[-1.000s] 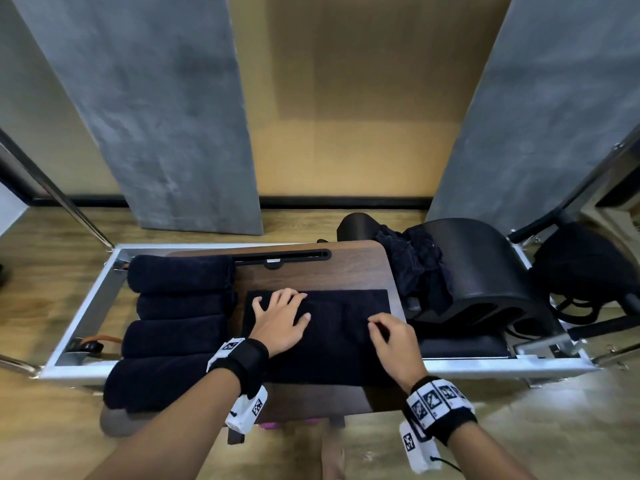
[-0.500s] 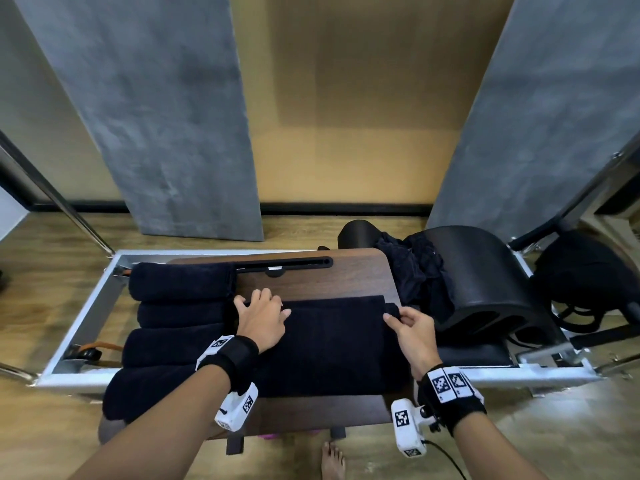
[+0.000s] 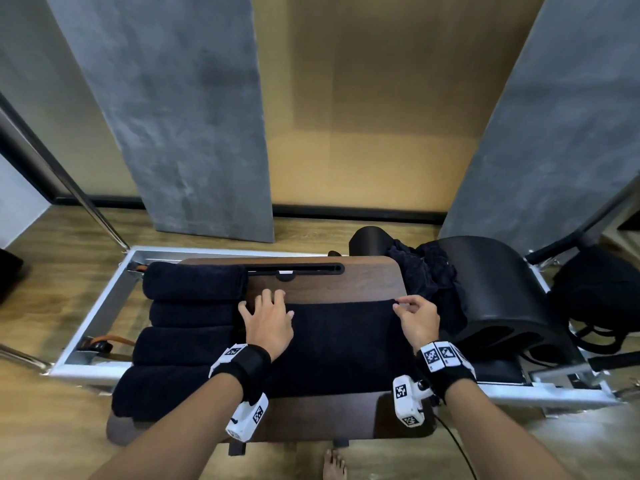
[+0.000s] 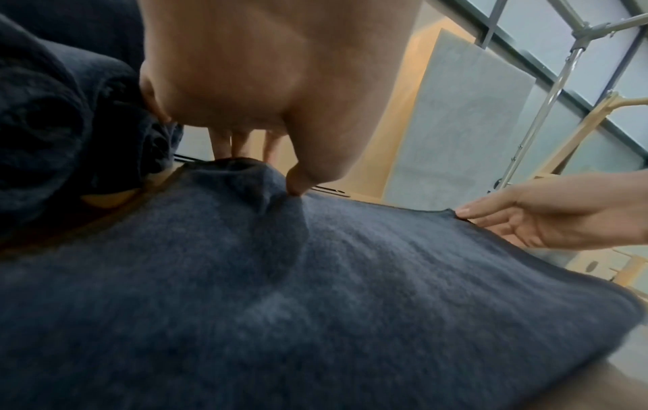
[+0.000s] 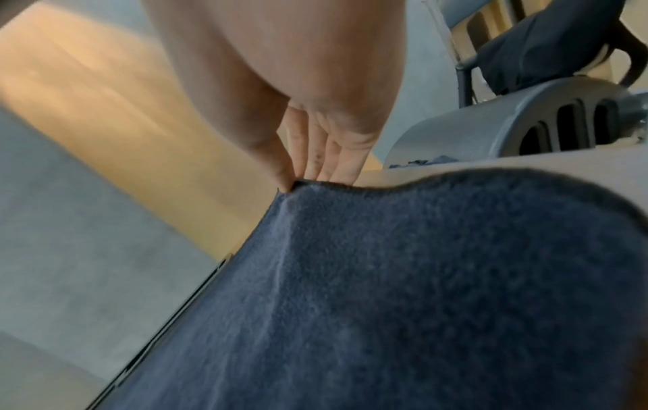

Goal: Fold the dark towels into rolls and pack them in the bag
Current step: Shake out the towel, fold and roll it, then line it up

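Dark terry cloth, the flat towel [image 3: 341,344], is lying spread on the wooden tray table [image 3: 325,284] under both hands. The head view alone is showing four rolled towels [image 3: 188,327] stacked just left of the left hand [image 3: 268,322], a loose towel heap [image 3: 427,284] just beyond the right hand [image 3: 417,320], and the black bag [image 3: 601,299] well apart to the right. The left wrist view alone is showing the left thumb [image 4: 298,185] pressing into a raised fold at the towel's far left corner, fingers curling over its edge and gripping it. The right wrist view is showing the right thumb [image 5: 277,163] and fingertips [image 5: 326,163] pinching the towel's far right corner, lifting that edge slightly; the remaining fingers are lying nearly straight.
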Available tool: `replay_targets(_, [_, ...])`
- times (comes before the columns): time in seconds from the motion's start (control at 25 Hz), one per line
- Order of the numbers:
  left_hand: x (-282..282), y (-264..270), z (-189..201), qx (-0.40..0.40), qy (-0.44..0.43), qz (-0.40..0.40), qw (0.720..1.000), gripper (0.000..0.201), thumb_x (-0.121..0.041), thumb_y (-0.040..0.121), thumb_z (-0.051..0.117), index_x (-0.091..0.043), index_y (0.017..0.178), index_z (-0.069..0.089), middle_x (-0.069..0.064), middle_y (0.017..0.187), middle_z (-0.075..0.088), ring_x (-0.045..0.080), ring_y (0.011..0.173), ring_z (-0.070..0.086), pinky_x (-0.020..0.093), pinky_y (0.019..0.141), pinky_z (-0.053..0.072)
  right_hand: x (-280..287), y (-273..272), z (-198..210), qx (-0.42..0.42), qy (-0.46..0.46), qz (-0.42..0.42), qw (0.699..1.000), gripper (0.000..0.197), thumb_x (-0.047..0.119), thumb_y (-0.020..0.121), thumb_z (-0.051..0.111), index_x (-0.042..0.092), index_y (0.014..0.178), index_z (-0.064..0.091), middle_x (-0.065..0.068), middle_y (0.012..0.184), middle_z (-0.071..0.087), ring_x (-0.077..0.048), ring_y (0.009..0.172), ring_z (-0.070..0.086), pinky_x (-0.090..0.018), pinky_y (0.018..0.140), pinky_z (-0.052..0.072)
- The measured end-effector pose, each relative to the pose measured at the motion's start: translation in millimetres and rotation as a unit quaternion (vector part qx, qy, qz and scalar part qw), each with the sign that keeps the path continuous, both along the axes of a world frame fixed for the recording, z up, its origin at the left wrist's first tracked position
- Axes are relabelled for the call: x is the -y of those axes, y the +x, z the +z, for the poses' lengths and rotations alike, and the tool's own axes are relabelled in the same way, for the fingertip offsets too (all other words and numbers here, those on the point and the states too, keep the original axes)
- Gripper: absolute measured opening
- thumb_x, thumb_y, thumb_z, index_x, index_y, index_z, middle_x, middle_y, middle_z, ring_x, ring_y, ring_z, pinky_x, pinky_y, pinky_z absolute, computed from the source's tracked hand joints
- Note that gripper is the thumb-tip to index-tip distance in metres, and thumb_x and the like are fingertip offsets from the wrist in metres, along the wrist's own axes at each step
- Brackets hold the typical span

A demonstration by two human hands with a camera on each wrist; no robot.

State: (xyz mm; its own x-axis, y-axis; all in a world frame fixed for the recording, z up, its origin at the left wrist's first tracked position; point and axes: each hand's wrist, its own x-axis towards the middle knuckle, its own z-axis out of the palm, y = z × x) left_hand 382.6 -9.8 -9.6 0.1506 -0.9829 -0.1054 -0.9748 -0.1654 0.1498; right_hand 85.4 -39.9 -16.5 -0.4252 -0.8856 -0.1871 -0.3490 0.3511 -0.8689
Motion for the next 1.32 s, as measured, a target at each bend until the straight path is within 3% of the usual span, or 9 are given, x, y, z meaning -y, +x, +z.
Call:
replay_targets(0.08, [-10,-6,0,-0.004,-0.054,-0.008,0.998,0.042,-0.037,0.105,0.051,-0.022,0.144,0.048,0.001,0.142,0.047,0.021,0.135,0.045,0.054,0.119,0.024,-5,1,-1,-0.052,-0.066,0.028,0.996,0.013,0.001,0.089,0.075,0.013,0.094,0.074,-0.003,0.088,0.072,-0.021,0.087,0.069,-0.032,0.082,0.052])
replay_targets(0.24, [-39,-32,-9,-0.073,-0.161,-0.151,0.973,0.02,-0.037,0.106,0.046,-0.025,0.107,0.063,-0.007,0.107,0.055,0.02,0.103,0.055,0.04,0.092,0.041,-20,4,-2,-0.116,-0.088,0.226,0.963,0.028,-0.009,0.087,0.069,0.017,0.082,0.079,0.009,0.087,0.075,-0.005,0.087,0.07,-0.016,0.085,0.053])
replay_targets(0.32, [-54,-46,-20,-0.11,-0.136,-0.23,0.957,0.026,-0.043,0.109,0.042,-0.026,0.105,0.061,-0.011,0.103,0.054,0.017,0.1,0.055,0.036,0.086,0.041,-30,1,-4,-0.167,-0.075,0.282,0.942,0.028,-0.01,0.088,0.066,0.015,0.086,0.079,0.008,0.09,0.074,-0.008,0.089,0.069,-0.024,0.09,0.055])
replay_targets(0.52, [-70,-53,-30,-0.044,-0.095,-0.227,0.968,0.04,-0.055,0.105,0.037,-0.028,0.123,0.062,-0.011,0.124,0.057,0.015,0.12,0.057,0.049,0.11,0.041,-79,-9,3,-0.324,-0.097,0.285,0.897,0.023,-0.007,0.079,0.064,0.012,0.08,0.077,0.0,0.084,0.072,-0.024,0.089,0.065,-0.039,0.084,0.056])
replay_targets(0.68, [-78,-59,-21,-0.005,-0.023,-0.206,0.978,0.051,-0.048,0.107,0.032,-0.022,0.145,0.055,-0.004,0.159,0.046,0.02,0.158,0.028,0.064,0.126,0.012,-153,17,-6,-0.352,-0.137,0.458,0.805,0.023,0.012,0.074,0.061,0.025,0.088,0.073,0.012,0.09,0.064,-0.016,0.092,0.057,-0.035,0.078,0.052])
replay_targets(0.84, [-111,-60,-26,-0.024,0.02,-0.224,0.974,0.067,-0.053,0.11,0.023,-0.019,0.168,0.021,-0.004,0.177,0.004,0.016,0.163,-0.008,0.061,0.128,-0.001,-183,26,-15,-0.299,-0.127,0.483,0.813,0.04,0.024,0.09,0.061,0.031,0.129,0.065,0.016,0.122,0.059,-0.006,0.112,0.051,-0.023,0.094,0.043])
replay_targets(1.08, [-176,-33,-39,-0.041,0.012,-0.294,0.955,0.087,-0.076,0.102,0.029,-0.029,0.169,-0.002,-0.011,0.175,-0.018,0.012,0.16,-0.022,0.058,0.128,-0.008,-208,22,-25,-0.316,-0.097,0.454,0.827,0.061,0.035,0.09,0.076,0.021,0.145,0.054,0.003,0.155,0.044,-0.015,0.148,0.035,-0.029,0.123,0.029])
replay_targets(1.2, [-189,-18,-42,-0.075,-0.009,-0.298,0.952,0.073,-0.036,0.103,0.061,-0.027,0.166,0.025,-0.007,0.177,0.002,0.012,0.162,-0.009,0.052,0.132,0.005,-212,24,-26,-0.347,-0.104,0.444,0.82,0.054,0.021,0.09,0.076,0.017,0.14,0.056,0.0,0.154,0.045,-0.02,0.146,0.04,-0.036,0.121,0.036])
replay_targets(1.32, [-197,-9,-40,-0.166,-0.066,-0.292,0.94,0.034,-0.011,0.097,0.069,-0.018,0.13,0.064,-0.002,0.163,0.044,0.014,0.16,0.022,0.047,0.128,0.025,-214,26,-24,-0.356,-0.108,0.446,0.814,0.048,0.015,0.089,0.076,0.017,0.135,0.061,-0.002,0.147,0.051,-0.022,0.139,0.046,-0.038,0.115,0.043])
